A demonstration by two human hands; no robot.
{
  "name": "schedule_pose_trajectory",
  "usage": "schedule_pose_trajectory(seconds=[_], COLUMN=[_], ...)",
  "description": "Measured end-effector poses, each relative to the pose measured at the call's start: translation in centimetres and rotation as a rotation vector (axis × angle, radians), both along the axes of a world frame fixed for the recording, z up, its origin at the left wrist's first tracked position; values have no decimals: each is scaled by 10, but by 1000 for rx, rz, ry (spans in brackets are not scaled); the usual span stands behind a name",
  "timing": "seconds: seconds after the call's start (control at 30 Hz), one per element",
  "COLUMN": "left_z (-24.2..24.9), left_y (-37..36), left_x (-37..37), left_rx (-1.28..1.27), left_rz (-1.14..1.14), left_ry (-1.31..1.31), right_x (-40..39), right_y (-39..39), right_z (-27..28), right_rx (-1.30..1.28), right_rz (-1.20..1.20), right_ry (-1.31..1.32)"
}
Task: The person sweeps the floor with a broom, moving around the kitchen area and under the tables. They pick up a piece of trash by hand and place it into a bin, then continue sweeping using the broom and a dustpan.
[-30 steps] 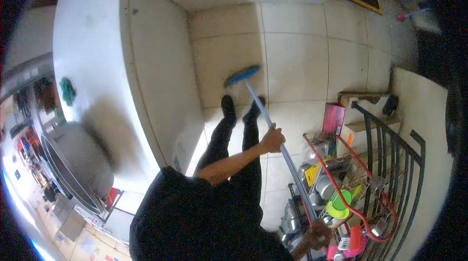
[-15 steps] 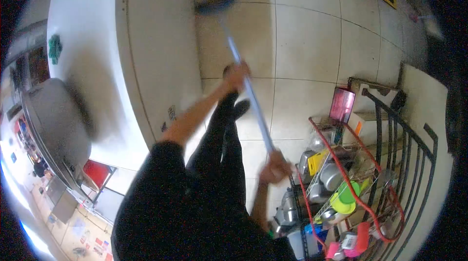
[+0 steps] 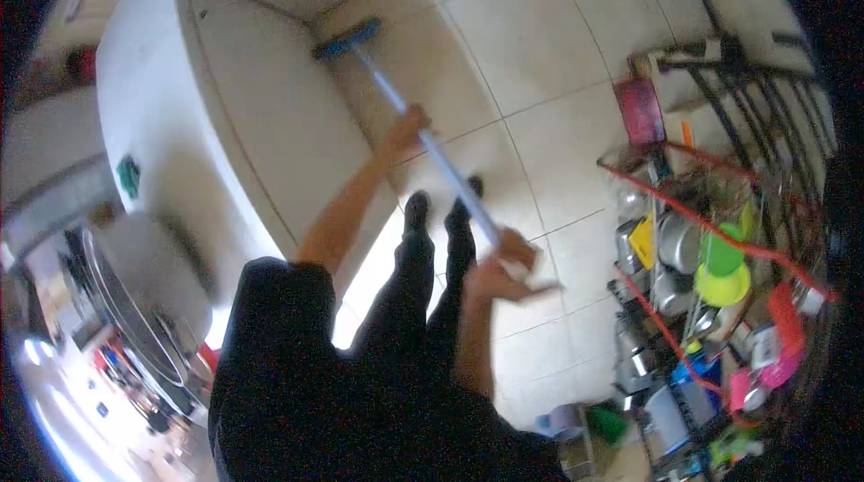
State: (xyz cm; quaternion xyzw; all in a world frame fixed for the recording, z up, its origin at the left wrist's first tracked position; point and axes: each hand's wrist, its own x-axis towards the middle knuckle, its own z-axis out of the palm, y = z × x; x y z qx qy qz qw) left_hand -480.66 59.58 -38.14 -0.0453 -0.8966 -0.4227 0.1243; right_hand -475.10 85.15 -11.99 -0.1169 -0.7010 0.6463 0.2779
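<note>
A long-handled broom (image 3: pixel 447 178) slants across the head view, with its dark blue head (image 3: pixel 347 39) on the floor by the corner of a white cabinet. My left hand (image 3: pixel 409 128) is closed around the pale handle partway down. Higher up, near the handle's end, my right hand (image 3: pixel 502 270) is wrapped around it. That hand is blurred, and one digit sticks out to the side. My feet in dark shoes (image 3: pixel 417 210) stand on the tiles just below the handle.
The white cabinet (image 3: pixel 270 95) runs along the left, with a green cloth-like item (image 3: pixel 129 176) on its top. At right stands a rack with red rails (image 3: pixel 720 221), loaded with pots, bowls and utensils. A pink box-like item (image 3: pixel 639 111) sits beyond it.
The view has turned, so the cabinet corner and rack appear shifted. The broom head now sits against the corner, farther left in view. Both hands stay on the handle.
</note>
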Motion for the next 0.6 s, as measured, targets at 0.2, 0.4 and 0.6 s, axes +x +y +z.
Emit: schedule_pose_trajectory(seconds=[0.2, 0.4, 0.6], left_z=[-84, 63, 172], left_y=[67, 326, 298], left_x=[99, 235, 210], left_rx=[-309, -172, -152], left_rz=[-417, -792, -737], left_ry=[-435, -615, -482], right_x=[152, 262, 309], right_y=[96, 229, 243], right_z=[-19, 214, 263], right_rx=[639, -487, -859], right_rz=[-58, 223, 48], right_ry=[-186, -146, 182])
